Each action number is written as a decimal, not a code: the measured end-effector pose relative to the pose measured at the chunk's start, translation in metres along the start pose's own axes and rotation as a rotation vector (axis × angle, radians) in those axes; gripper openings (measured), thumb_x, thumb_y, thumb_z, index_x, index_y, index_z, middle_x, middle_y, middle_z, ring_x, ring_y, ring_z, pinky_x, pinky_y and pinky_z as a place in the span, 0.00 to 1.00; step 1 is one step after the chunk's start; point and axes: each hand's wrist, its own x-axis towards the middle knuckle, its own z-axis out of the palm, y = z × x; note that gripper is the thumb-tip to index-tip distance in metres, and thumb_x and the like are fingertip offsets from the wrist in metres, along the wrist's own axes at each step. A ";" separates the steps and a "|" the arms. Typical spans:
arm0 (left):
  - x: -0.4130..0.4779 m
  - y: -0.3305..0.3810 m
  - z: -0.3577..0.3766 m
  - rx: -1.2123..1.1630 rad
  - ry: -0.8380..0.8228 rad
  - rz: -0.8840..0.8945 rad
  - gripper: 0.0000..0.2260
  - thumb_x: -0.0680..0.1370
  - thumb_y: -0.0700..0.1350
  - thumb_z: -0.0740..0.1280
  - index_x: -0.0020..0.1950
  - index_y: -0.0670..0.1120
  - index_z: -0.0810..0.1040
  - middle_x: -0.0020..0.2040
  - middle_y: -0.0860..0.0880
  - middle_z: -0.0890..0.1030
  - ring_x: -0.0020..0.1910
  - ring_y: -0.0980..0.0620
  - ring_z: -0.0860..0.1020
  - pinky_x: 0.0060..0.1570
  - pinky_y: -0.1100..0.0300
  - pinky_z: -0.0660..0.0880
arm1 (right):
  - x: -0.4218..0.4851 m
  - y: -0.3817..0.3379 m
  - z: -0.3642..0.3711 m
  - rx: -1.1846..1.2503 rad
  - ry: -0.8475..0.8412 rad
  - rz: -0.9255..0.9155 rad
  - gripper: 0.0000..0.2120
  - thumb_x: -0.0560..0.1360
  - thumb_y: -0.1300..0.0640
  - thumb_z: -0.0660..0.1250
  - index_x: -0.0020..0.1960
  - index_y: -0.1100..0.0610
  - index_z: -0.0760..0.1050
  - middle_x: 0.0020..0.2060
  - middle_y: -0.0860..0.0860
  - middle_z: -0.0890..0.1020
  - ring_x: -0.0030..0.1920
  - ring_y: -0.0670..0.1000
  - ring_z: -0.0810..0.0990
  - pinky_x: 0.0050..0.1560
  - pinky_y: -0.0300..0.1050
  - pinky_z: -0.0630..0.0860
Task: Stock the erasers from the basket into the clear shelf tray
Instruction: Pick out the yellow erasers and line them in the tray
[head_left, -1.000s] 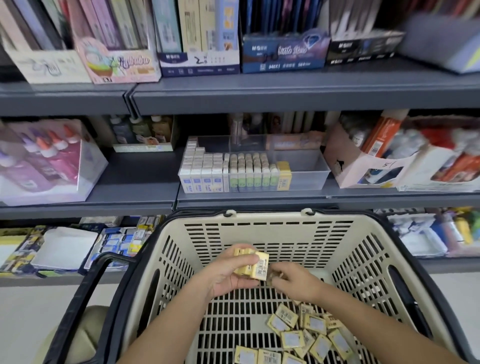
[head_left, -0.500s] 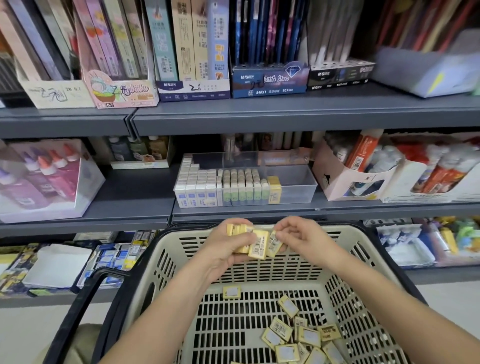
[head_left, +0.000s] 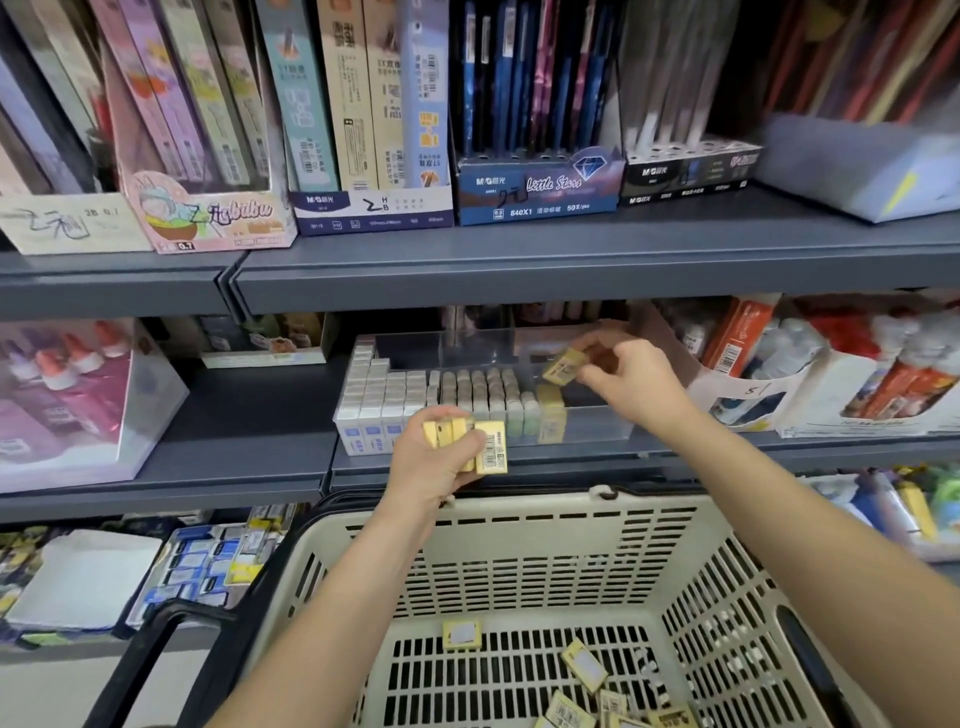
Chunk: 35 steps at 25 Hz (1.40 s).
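Note:
A clear shelf tray (head_left: 597, 423) on the middle shelf holds rows of white and pale erasers, with a short yellow row at their right end. My left hand (head_left: 441, 462) grips a stack of yellow erasers (head_left: 467, 441) in front of the tray. My right hand (head_left: 634, 379) pinches one yellow eraser (head_left: 563, 366) above the tray's bare right part. Below, a beige basket (head_left: 519, 540) has several loose yellow erasers (head_left: 587, 673) on its floor.
A pink display box of glue bottles (head_left: 78, 405) stands at the left of the middle shelf. Cardboard boxes with tubes (head_left: 831, 384) stand right of the tray. Boxes of pencil leads fill the upper shelf (head_left: 519, 265). The basket's black handle (head_left: 156, 654) lies at the lower left.
Both hands rose out of the basket. The right hand took one eraser from the stack and carried it up over the tray, while the left hand lifted the stack to the tray's front.

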 end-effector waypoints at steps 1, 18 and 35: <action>0.003 -0.001 -0.001 -0.002 0.001 0.000 0.12 0.72 0.35 0.72 0.48 0.51 0.76 0.50 0.44 0.80 0.47 0.49 0.82 0.39 0.60 0.80 | 0.010 0.002 0.004 -0.062 0.023 -0.013 0.08 0.73 0.61 0.67 0.52 0.55 0.78 0.38 0.49 0.80 0.38 0.49 0.76 0.38 0.33 0.65; 0.009 -0.007 -0.007 -0.010 -0.041 -0.005 0.13 0.71 0.36 0.72 0.45 0.53 0.78 0.45 0.48 0.81 0.43 0.52 0.83 0.38 0.60 0.79 | 0.043 0.006 0.019 -0.358 -0.112 -0.121 0.12 0.76 0.56 0.63 0.59 0.52 0.75 0.48 0.53 0.82 0.45 0.57 0.80 0.51 0.49 0.78; 0.010 -0.010 -0.007 0.016 -0.047 -0.004 0.13 0.71 0.36 0.73 0.46 0.53 0.77 0.48 0.46 0.81 0.45 0.50 0.83 0.40 0.59 0.79 | 0.049 0.024 0.039 -0.232 -0.228 0.063 0.05 0.75 0.61 0.63 0.50 0.54 0.75 0.51 0.53 0.82 0.52 0.55 0.79 0.55 0.42 0.73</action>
